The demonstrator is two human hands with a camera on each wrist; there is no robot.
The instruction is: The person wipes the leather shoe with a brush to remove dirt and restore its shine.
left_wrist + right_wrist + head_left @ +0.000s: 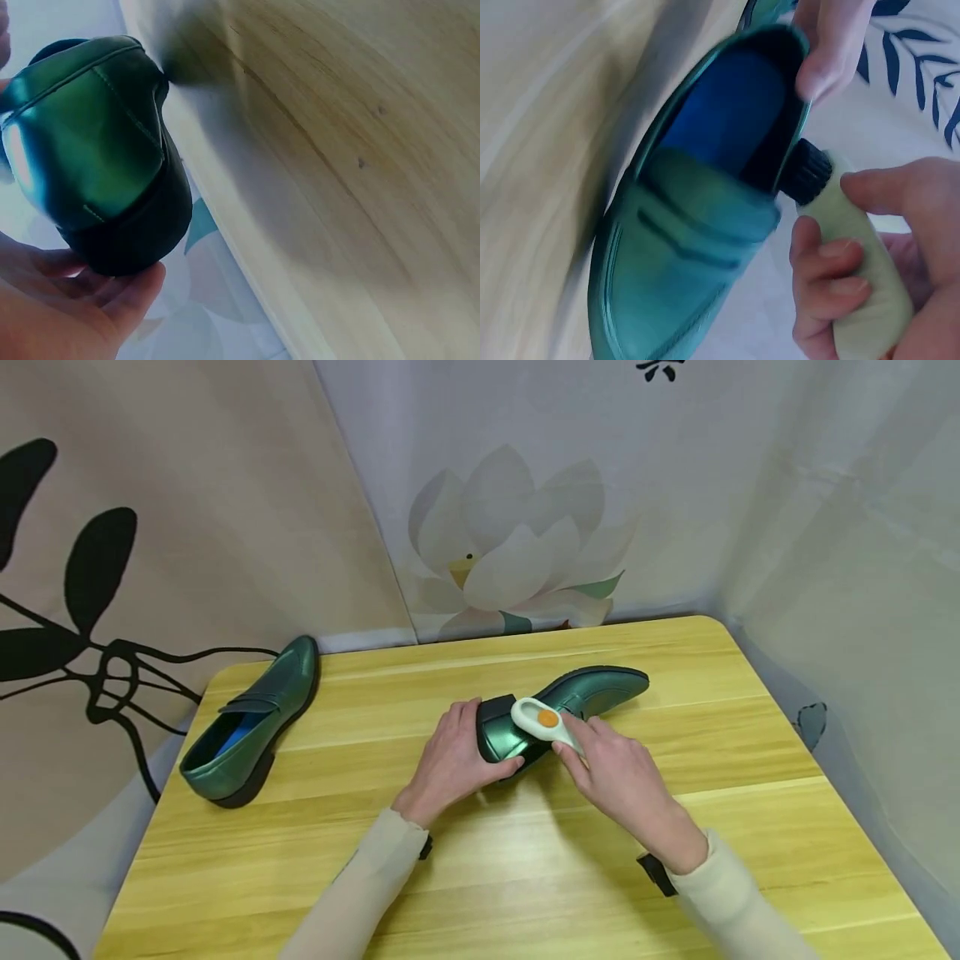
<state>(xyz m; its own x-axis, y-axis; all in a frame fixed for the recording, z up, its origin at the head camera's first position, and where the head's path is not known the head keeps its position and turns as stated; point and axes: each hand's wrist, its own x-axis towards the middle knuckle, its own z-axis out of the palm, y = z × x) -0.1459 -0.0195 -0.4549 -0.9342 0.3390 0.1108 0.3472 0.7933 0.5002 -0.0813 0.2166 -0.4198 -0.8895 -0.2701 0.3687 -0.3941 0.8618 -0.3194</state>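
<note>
Cream sleeves [738,897] frame a wooden counter [517,885] as a person steadies a dark-green loafer [603,691] with one hand and sets a brush [546,723] to its side with the other. Tipped on its side, the loafer lies in front of the person, toe pointing right, sole turned away; that angle appears to offer its upper wall to the brush. Fingers of the left hand [459,752] wrap the heel end while its thumb lies near the opening, a grip that likely stops the shoe from rolling under pressure and leaves the rest of the leather free. Whether the loafer's underside meets the counter cannot be told. Gripping the pale handle, the right hand [618,768] lets its forefinger run toward the brush head, probably for finer control; dark bristles [806,172] appear to meet the leather just beside the opening's rim. Well apart at the counter's left, a matching loafer [291,681] stands upright on its sole, seemingly parked there to leave the hands room.
</note>
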